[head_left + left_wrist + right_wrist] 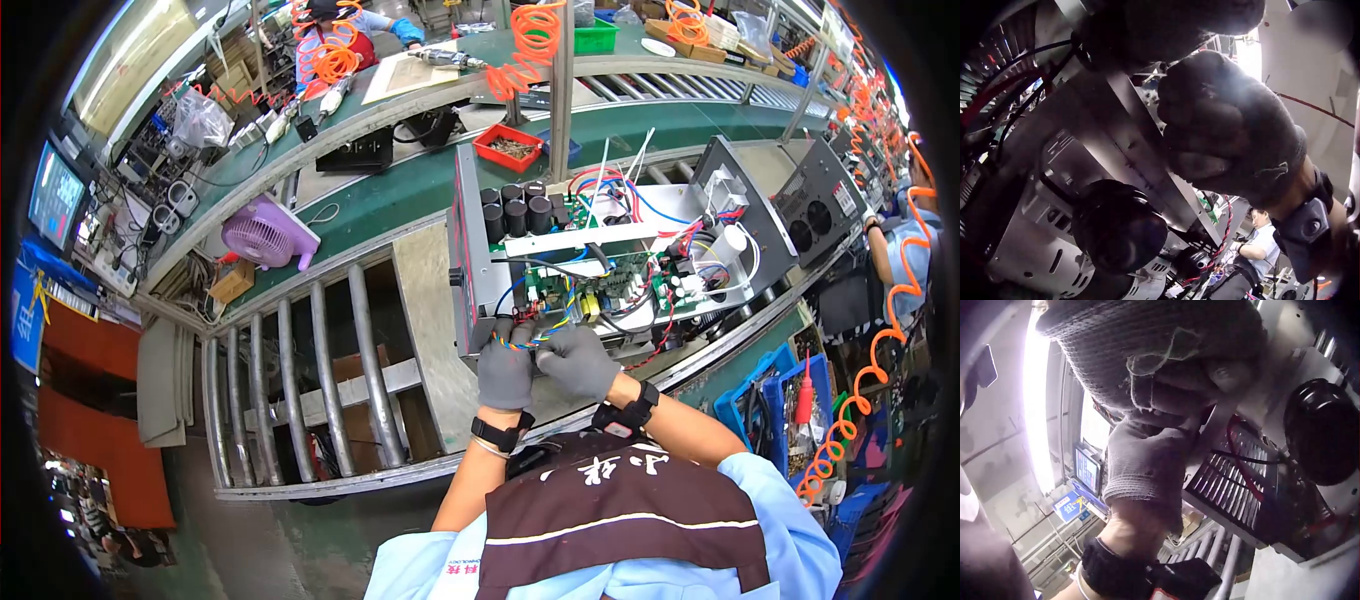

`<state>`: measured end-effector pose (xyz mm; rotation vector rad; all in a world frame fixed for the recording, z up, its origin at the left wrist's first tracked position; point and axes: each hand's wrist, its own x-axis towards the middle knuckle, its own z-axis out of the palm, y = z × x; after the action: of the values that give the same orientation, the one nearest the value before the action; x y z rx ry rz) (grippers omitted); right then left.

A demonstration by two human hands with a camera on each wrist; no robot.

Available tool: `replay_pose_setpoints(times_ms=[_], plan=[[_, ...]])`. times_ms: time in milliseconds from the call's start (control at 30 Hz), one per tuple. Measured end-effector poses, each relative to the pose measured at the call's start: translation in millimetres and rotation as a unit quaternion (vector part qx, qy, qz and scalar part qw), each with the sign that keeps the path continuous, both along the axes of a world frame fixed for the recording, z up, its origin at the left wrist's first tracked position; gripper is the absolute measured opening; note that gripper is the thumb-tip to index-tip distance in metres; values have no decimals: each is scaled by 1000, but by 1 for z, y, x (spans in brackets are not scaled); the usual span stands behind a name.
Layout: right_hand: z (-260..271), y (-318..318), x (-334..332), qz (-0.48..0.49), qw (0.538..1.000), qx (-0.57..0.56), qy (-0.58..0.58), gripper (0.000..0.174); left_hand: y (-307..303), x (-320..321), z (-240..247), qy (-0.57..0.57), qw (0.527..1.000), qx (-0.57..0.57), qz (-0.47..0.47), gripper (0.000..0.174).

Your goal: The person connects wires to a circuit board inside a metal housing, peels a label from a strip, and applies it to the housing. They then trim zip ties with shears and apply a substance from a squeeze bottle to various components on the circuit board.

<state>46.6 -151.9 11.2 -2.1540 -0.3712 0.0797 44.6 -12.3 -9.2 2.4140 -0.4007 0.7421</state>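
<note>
An open metal chassis (483, 262) full of circuit boards, wires and black capacitors (515, 212) sits on the conveyor. At its near left corner, both grey-gloved hands meet over a bundle of twisted coloured wires (568, 300), yellow, blue and red among them. My left hand (505, 375) pinches the bundle near the chassis wall. Beside it, my right hand (580, 364) grips the same wires with curled fingers. The left wrist view shows the right hand (1229, 125) over the metal frame. In the right wrist view the left hand (1147, 456) is close beneath the right; the wires are mostly hidden there.
A panel with two fans (815, 225) stands to the right of the chassis. Behind are a red tray of small parts (507, 147) and a purple fan (262, 235). Metal rollers (330, 360) lie to the left; blue bins (800, 400) and a coiled orange hose (885, 350) are at right.
</note>
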Motion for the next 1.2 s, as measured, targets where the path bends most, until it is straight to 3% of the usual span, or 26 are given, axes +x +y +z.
replay_pose_setpoints(times_ms=[67,333,400,500,600,767,900,933,967,1000,1033,1067,1100,1133,1200], plan=[[0,-2,3,52,998,-5,-31,17,-2,2,-2,-19,1000,-23,8,30],[-2,1,-1,41,998,15,-55,19,-3,1,-3,-21,999,-24,17,24],[-4,0,-3,22,997,-30,-74,21,-2,0,-1,-17,1000,-24,5,24],[-2,-7,-6,-17,993,-98,-68,22,-5,-2,4,-46,993,-112,-15,29],[6,-5,-9,-41,985,-146,-80,21,-8,0,6,43,995,-89,18,35],[9,8,-10,-28,986,-141,-89,21,-9,4,-1,53,989,-138,25,35],[5,4,-13,-26,994,-103,-32,25,-5,2,-1,62,994,-65,61,36],[-3,6,-17,-31,995,-88,-45,25,-2,1,-1,145,982,0,119,39],[-8,4,-29,-37,996,-53,-62,23,4,5,-3,13,999,24,43,40],[-14,1,-41,-40,993,-99,-50,21,14,2,-18,77,997,-19,22,38],[-31,-9,-55,-22,996,-52,-62,20,8,-4,3,108,993,-40,-1,37],[-38,-20,-73,-16,997,-53,-54,22,3,-11,17,89,993,-60,-39,39],[-36,-43,-90,-4,995,-96,5,23,18,-12,2,14,999,9,-48,33],[-34,-59,-105,18,989,-129,63,25,15,-21,15,58,997,37,-29,27],[-63,-100,-139,-50,976,-164,133,27,15,-30,18,-18,997,16,-68,24]])
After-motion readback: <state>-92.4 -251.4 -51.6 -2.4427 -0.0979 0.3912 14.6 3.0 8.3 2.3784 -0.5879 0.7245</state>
